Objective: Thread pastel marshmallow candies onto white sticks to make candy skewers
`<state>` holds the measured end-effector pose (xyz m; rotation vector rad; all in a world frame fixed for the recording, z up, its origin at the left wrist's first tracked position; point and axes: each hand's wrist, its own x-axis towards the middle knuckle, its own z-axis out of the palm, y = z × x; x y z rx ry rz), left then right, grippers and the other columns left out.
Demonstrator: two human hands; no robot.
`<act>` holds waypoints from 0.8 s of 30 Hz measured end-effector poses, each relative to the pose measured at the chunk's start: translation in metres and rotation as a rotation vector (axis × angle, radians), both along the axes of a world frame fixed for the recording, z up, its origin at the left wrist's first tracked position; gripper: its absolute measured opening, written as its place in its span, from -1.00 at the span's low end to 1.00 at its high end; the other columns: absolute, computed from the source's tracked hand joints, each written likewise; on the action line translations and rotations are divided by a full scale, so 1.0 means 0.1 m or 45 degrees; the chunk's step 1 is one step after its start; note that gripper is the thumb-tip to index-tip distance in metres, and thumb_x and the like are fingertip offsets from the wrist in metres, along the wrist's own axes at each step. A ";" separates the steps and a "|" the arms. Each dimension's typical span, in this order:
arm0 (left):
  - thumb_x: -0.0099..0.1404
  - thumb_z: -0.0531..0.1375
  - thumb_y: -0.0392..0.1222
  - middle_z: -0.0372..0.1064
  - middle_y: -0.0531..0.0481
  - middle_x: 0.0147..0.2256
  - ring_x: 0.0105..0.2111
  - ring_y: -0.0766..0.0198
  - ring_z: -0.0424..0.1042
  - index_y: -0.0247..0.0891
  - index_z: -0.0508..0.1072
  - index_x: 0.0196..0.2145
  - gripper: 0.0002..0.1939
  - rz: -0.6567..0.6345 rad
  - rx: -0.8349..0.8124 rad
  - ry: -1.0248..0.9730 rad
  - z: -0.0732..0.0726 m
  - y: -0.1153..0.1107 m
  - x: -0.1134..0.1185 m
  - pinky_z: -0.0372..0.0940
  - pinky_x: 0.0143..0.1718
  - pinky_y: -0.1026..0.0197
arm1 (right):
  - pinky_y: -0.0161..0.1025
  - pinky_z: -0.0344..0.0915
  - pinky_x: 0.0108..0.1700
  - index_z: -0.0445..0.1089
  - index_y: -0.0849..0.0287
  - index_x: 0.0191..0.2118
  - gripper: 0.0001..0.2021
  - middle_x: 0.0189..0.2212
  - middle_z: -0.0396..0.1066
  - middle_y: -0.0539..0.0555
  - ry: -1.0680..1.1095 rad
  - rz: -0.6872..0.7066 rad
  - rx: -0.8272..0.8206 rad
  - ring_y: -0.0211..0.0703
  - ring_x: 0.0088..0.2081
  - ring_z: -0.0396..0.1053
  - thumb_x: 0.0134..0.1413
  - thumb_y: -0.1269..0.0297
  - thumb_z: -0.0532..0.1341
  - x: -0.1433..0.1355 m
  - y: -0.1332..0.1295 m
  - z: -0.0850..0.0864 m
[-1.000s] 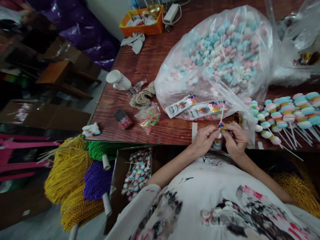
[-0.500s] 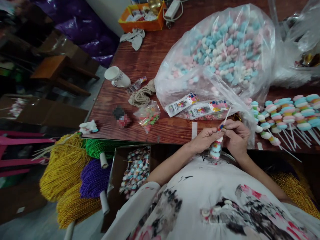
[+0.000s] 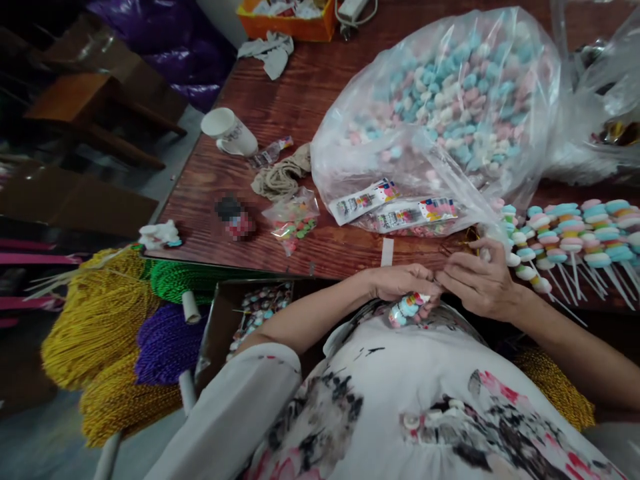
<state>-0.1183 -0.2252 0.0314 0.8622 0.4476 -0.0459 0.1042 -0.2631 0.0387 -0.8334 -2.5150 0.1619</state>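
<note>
My left hand point(image 3: 407, 283) is closed on a wrapped candy skewer point(image 3: 407, 309) of pink, white and blue pieces, tilted just over my lap. My right hand point(image 3: 475, 280) meets it at the skewer's upper end, its fingers bent; whatever its fingertips pinch is too small to make out. Beyond the hands, a large clear bag point(image 3: 440, 100) of pastel candies lies on the wooden table point(image 3: 200, 193), with printed wrappers point(image 3: 365, 200) along its near side. To the right, several candy skewers point(image 3: 570, 233) lie in a row, their white sticks towards me.
A mug point(image 3: 231, 133), a beige cloth point(image 3: 283, 173) and a small candy bag point(image 3: 295, 223) lie on the left of the table. Below its edge are a box of wrapped candies point(image 3: 260, 310) and yellow cord bundles point(image 3: 100, 320). An orange box point(image 3: 290, 25) sits at the back.
The skewer has swung left and lower with my left hand, and its white stick no longer shows. My right hand has turned, its back now more visible. The camera view has shifted slightly.
</note>
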 end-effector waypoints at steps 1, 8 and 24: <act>0.20 0.29 0.20 0.33 0.04 -0.54 -0.55 0.33 0.34 -0.28 0.34 -0.48 -0.54 -0.061 0.164 0.043 0.02 -0.02 0.00 0.31 -0.44 0.22 | 0.07 0.09 0.06 0.46 0.02 -0.23 -0.81 -0.39 0.53 -0.04 -0.035 -0.006 -0.027 -0.10 -0.16 0.43 0.22 0.46 0.16 -0.02 -0.03 -0.01; 0.40 0.01 -0.27 0.47 -0.22 -0.21 -0.19 0.08 0.46 -0.34 0.44 -0.23 -0.78 -0.148 1.984 0.564 0.18 -0.25 -0.07 0.34 -0.11 0.05 | -0.12 0.10 -0.26 0.36 0.17 -0.41 -0.79 -0.48 0.44 0.04 0.031 -0.287 -0.486 -0.15 -0.37 0.35 0.22 0.50 0.10 -0.19 -0.27 -0.21; 0.37 0.07 -0.17 0.44 -0.07 -0.39 -0.39 0.28 0.41 -0.32 0.44 -0.37 -0.77 -0.063 1.443 0.377 0.05 -0.25 -0.11 0.30 -0.30 0.25 | -0.04 0.09 -0.14 0.40 0.14 -0.38 -0.84 -0.48 0.46 0.02 0.153 -0.379 -0.328 -0.13 -0.34 0.35 0.16 0.48 0.13 -0.30 -0.41 -0.30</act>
